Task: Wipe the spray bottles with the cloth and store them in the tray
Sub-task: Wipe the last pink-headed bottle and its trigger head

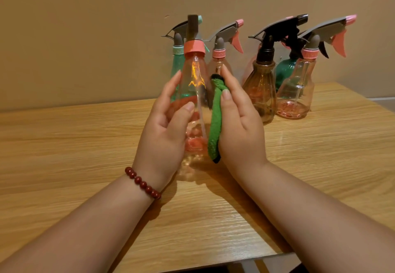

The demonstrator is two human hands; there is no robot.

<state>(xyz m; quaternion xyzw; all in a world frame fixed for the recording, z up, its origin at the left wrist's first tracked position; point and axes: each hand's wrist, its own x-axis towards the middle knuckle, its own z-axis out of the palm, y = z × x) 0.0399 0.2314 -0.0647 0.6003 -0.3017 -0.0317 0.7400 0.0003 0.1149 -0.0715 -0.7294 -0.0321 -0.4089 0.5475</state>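
A clear pink-tinted spray bottle [195, 101] with a pink collar and grey head is held upright above the table, in front of me. My left hand [166, 127] grips its body from the left, thumb across the front. My right hand [237, 127] holds a folded green cloth [214, 121] with its thumb over the cloth and presses it against the bottle's right side. No tray is in view.
Several other spray bottles stand along the wall at the back: a green one [178, 59], a pink one [220, 59], an amber one with a black head [261, 93], another green one [284, 72] and a clear pink one [296, 93]. The wooden table [85, 144] ends near the bottom right.
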